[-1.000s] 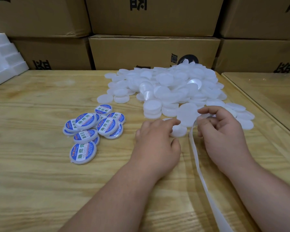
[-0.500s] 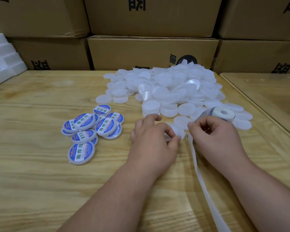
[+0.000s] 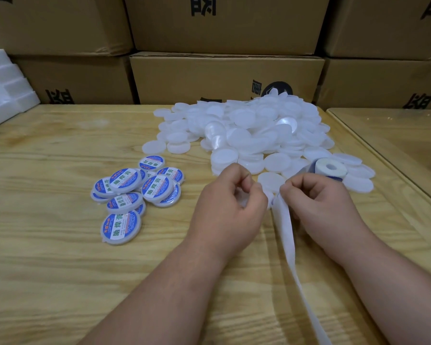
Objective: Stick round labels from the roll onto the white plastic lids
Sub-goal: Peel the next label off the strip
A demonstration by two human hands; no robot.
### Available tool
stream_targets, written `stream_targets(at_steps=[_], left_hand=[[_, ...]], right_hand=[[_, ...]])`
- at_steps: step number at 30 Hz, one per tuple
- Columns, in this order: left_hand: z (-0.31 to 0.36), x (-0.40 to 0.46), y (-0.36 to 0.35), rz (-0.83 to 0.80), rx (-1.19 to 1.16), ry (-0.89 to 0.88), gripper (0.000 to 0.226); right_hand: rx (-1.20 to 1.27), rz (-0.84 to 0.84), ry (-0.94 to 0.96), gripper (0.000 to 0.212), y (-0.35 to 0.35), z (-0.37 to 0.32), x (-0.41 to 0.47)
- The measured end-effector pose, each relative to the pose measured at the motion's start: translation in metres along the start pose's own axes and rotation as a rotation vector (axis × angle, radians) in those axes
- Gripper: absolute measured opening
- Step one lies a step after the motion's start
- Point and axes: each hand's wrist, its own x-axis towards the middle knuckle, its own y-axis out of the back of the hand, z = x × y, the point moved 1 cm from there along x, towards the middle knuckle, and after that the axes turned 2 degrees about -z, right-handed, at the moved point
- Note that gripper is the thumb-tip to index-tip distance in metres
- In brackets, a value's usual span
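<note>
Label roll (image 3: 330, 168): white, on its side at 2 o'clock among the plain white lids (image 3: 246, 130); its backing strip (image 3: 288, 235) trails toward 5 o'clock. Labelled lids (image 3: 135, 192): blue-and-white clustered at 9 o'clock.

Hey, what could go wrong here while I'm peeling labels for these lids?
1. The spent liner trails off the table edge toward you; it might snag your right hand or arm.
2. The label roll rests on loose blank lids; a tug may roll it off.
3. The labelled lids lie near the blanks and could get mixed.
</note>
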Motion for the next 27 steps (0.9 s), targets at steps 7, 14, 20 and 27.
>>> stream_targets(at_steps=[7, 14, 20, 27], left_hand=[[-0.0059, 0.0019, 0.0000, -0.108, 0.010, -0.021, 0.026], [-0.0070, 0.0045, 0.0000, -0.118, -0.015, -0.032, 0.032], [-0.0026, 0.0050, 0.0010, -0.112, -0.062, -0.010, 0.027], [-0.0024, 0.0044, 0.0006, -0.138, -0.068, 0.015, 0.020]], right_hand=[[-0.032, -0.065, 0.071, 0.019, -0.0019, 0.0001, -0.0011], [-0.035, -0.143, 0.175, 0.014, -0.0048, -0.0032, -0.0021], [0.002, -0.160, 0.231, 0.013, -0.0062, -0.0013, -0.0018], [-0.041, -0.152, 0.134, 0.009, -0.0070, -0.0008, -0.0031]])
